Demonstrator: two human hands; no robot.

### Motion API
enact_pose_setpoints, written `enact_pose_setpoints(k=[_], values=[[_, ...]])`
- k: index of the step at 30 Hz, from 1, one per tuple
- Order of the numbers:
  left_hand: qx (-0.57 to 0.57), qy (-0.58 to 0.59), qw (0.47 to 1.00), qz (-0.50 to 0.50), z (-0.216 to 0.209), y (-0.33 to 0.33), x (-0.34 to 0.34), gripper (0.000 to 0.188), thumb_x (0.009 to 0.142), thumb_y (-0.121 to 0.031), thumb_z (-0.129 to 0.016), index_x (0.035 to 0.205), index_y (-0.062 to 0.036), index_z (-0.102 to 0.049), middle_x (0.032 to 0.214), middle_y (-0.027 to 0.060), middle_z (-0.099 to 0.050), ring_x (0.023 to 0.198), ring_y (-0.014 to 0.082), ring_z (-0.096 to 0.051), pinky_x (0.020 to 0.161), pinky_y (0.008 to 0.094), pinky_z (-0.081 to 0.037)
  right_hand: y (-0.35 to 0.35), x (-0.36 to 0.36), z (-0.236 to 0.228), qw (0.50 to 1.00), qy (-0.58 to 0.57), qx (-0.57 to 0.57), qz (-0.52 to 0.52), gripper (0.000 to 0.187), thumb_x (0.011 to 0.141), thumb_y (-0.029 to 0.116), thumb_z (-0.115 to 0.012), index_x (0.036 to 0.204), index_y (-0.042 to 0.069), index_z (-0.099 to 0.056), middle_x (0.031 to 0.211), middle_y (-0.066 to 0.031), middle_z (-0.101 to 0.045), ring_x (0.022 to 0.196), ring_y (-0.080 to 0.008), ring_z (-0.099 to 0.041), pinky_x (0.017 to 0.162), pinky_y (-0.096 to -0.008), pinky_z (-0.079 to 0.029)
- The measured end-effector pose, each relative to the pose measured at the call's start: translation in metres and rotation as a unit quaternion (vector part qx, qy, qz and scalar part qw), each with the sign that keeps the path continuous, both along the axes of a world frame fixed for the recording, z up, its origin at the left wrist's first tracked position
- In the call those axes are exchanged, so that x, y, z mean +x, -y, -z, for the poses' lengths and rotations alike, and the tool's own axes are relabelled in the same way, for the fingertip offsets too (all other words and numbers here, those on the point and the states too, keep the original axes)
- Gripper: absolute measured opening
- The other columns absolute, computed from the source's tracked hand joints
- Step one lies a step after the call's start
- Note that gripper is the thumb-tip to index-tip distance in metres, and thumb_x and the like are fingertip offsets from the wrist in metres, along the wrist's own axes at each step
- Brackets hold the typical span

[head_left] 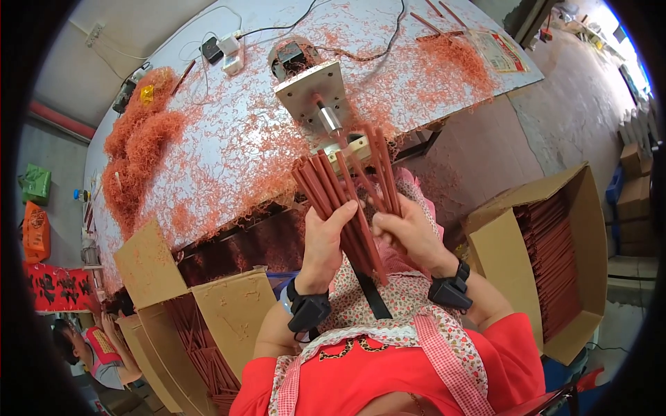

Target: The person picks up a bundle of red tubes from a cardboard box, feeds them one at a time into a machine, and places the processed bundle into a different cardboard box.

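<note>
A thick bundle of reddish-brown sticks fans upward out of my left hand, which is closed round it with the thumb across the front. My right hand grips several more sticks of the same kind, close beside the bundle. One stick slants between the two hands. Just beyond the stick tops, a motor-driven machine with a square metal plate and a silver cylindrical spindle stands at the table's near edge. Under the spindle sits a cream-coloured block, partly covered by the sticks.
Curly red shavings litter the white table and heap up at its left. Open cardboard boxes of sticks stand at right and left. Cables and a white power adapter lie at the back. Another person is at lower left.
</note>
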State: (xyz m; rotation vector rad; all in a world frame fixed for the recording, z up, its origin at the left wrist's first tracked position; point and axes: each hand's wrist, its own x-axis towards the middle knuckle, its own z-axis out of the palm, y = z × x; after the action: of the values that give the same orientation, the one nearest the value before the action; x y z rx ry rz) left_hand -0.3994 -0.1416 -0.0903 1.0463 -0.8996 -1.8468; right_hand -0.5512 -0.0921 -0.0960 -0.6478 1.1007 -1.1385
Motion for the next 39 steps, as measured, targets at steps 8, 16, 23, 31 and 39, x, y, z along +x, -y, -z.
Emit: enact_pose_setpoints(k=[8, 16, 23, 31, 39], values=[[0.016, -0.044, 0.999, -0.029, 0.013, 0.001, -0.013, 0.028, 0.087, -0.009, -0.061, 0.113, -0.0006, -0.054, 0.095, 0.0060, -0.063, 0.082, 0.0132, -0.061, 0.074, 0.0272, -0.050, -0.015, 0.010, 0.004, 0.999, 0.007, -0.033, 0.031, 0.030, 0.087, 0.011, -0.057, 0.113, 0.000, -0.049, 0.065, -0.0005, -0.056, 0.052, -0.0044, -0.050, 0.046, -0.0180, -0.038], [-0.015, -0.003, 1.000, -0.019, 0.005, 0.005, -0.008, 0.030, 0.088, -0.010, -0.059, 0.115, 0.0002, -0.052, 0.095, 0.0069, -0.063, 0.081, 0.0153, -0.062, 0.071, 0.0282, -0.051, -0.003, 0.005, 0.002, 0.999, 0.040, -0.015, -0.001, 0.032, 0.087, 0.008, -0.056, 0.116, -0.002, -0.047, 0.064, -0.0014, -0.054, 0.050, -0.0058, -0.049, 0.043, -0.0191, -0.036], [0.031, -0.078, 0.996, -0.017, 0.009, 0.000, -0.014, 0.022, 0.088, -0.012, -0.061, 0.107, -0.0006, -0.058, 0.093, 0.0056, -0.063, 0.079, 0.0142, -0.062, 0.067, 0.0276, -0.051, -0.018, 0.007, -0.011, 0.999, 0.026, 0.000, 0.026, 0.036, 0.087, 0.006, -0.055, 0.121, -0.003, -0.046, 0.066, -0.0019, -0.054, 0.049, -0.0059, -0.047, 0.045, -0.0202, -0.038], [0.089, -0.013, 0.991, 0.098, 0.031, -0.038, 0.013, 0.025, 0.086, -0.012, -0.062, 0.108, -0.0010, -0.058, 0.093, 0.0057, -0.063, 0.084, 0.0145, -0.061, 0.077, 0.0281, -0.049, -0.004, 0.015, -0.005, 0.997, -0.027, -0.042, 0.064, 0.033, 0.089, 0.009, -0.054, 0.119, -0.002, -0.048, 0.062, 0.0015, -0.049, 0.049, -0.0041, -0.044, 0.044, -0.0187, -0.034], [0.049, 0.008, 0.996, 0.069, 0.004, -0.018, 0.022, 0.031, 0.087, -0.014, -0.063, 0.114, 0.0010, -0.057, 0.092, 0.0059, -0.063, 0.085, 0.0128, -0.060, 0.079, 0.0267, -0.047, -0.009, 0.010, -0.006, 0.998, -0.062, 0.010, 0.017, 0.031, 0.088, 0.014, -0.056, 0.116, 0.001, -0.051, 0.061, 0.0023, -0.050, 0.048, -0.0039, -0.043, 0.042, -0.0181, -0.033]])
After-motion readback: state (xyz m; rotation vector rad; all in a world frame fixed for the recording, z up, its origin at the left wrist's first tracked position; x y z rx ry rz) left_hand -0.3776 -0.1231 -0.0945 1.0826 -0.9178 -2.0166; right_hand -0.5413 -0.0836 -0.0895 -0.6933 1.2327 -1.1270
